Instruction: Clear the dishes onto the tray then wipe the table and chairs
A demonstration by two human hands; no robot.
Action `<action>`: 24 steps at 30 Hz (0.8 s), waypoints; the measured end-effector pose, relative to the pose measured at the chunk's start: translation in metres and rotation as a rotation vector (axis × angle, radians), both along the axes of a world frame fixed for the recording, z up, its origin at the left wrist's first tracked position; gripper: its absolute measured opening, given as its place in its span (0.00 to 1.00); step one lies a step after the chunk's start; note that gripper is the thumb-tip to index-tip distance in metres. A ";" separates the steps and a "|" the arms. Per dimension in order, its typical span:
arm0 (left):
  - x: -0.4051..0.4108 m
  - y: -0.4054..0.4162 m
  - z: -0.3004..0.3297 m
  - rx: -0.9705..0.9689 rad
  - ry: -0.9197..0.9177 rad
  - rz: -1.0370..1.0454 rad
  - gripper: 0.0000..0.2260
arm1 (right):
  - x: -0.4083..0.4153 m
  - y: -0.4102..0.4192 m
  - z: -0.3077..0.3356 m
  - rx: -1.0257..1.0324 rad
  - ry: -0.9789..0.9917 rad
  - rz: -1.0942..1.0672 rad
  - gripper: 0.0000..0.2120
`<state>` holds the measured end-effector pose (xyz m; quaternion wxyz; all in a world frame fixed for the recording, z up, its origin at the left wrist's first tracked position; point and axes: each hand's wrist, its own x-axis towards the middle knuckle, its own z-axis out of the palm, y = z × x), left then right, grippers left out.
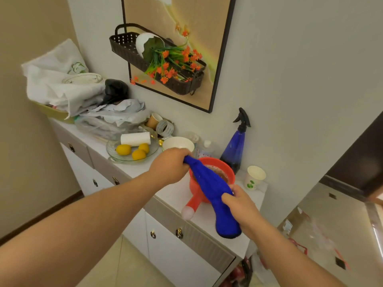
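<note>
Two hands: both hold one blue cloth (209, 189) and stretch it into a long roll.
Left hand (169, 165): its fingers curl tight round the far end of the cloth, just past the red pot.
Right hand (240, 201): its fingers and thumb pinch the cloth lower down, on the near side of the red pot; the loose end hangs below this hand.
Red pot (214, 183): it sits on the white surface (176, 195), right under the middle of the cloth, with its handle pointing toward the person. There looks to be brownish water inside, but I cannot tell for sure.
Spray bottle (235, 148): blue, standing just behind the red pot, by the wall.
Paper cup (255, 177): to the right of the red pot, a little apart.
White bowl (178, 143): just behind the left hand, to the left of the red pot.
Glass dish with lemons (132, 151): further left of the red pot.
Step now: I think the cloth is being wrung out over the red pot, to get it ready for wiping.
Dishes and tray: no tray shows here, so I cannot tell if the clearing is done.
Next move: twist the two ends opposite ways, keep the cloth over the red pot so drips fall in, then carry it to the table and chairs.
</note>
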<state>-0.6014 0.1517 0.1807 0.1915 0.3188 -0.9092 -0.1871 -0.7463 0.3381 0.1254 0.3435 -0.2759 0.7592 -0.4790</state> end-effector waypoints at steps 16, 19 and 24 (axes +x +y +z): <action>0.011 0.025 -0.065 0.564 -0.247 -0.234 0.27 | 0.047 -0.003 -0.022 0.123 -0.005 0.033 0.07; 0.010 0.024 -0.069 0.704 -0.158 -0.172 0.20 | 0.051 -0.007 -0.020 0.086 -0.078 -0.016 0.08; 0.020 0.042 -0.055 0.629 -0.177 -0.129 0.15 | 0.045 0.011 -0.024 0.055 0.007 -0.139 0.09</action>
